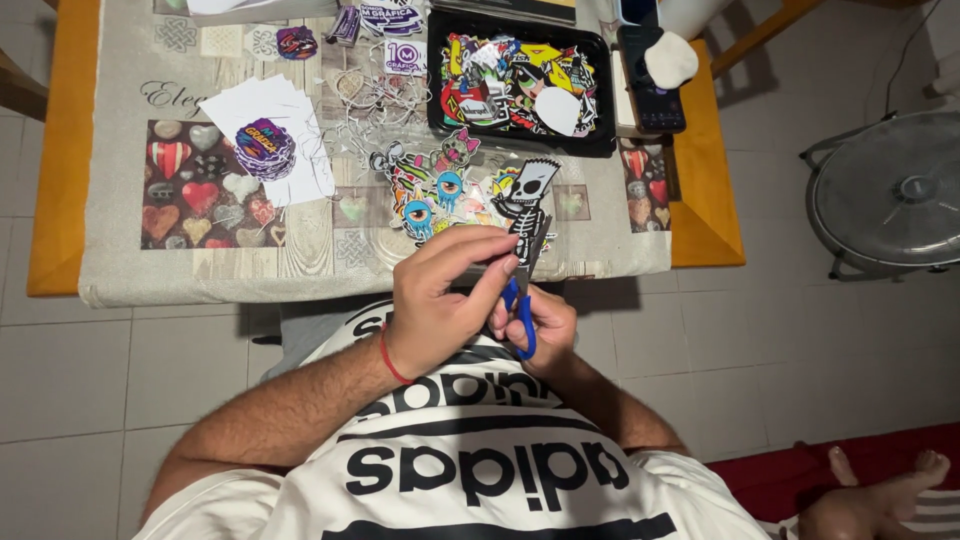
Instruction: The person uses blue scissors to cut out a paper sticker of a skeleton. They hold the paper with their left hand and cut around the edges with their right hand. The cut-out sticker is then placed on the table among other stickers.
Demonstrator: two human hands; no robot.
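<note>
- Left hand, fingers pinched shut, holds a printed paper skeleton-figure sticker up just above the table's near edge.
- Right hand, closed through blue-handled scissors, appears mid-trim; continuing calls for turning the sticker along its outline.

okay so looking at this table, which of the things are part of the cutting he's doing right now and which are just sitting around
In use:
- left hand, holding the skeleton sticker
- right hand, working the blue-handled scissors

Lying about:
- black tray of stickers
- loose cut stickers on the table
- white paper sheets with a round sticker stack
- phone
- fan on the floor
</note>
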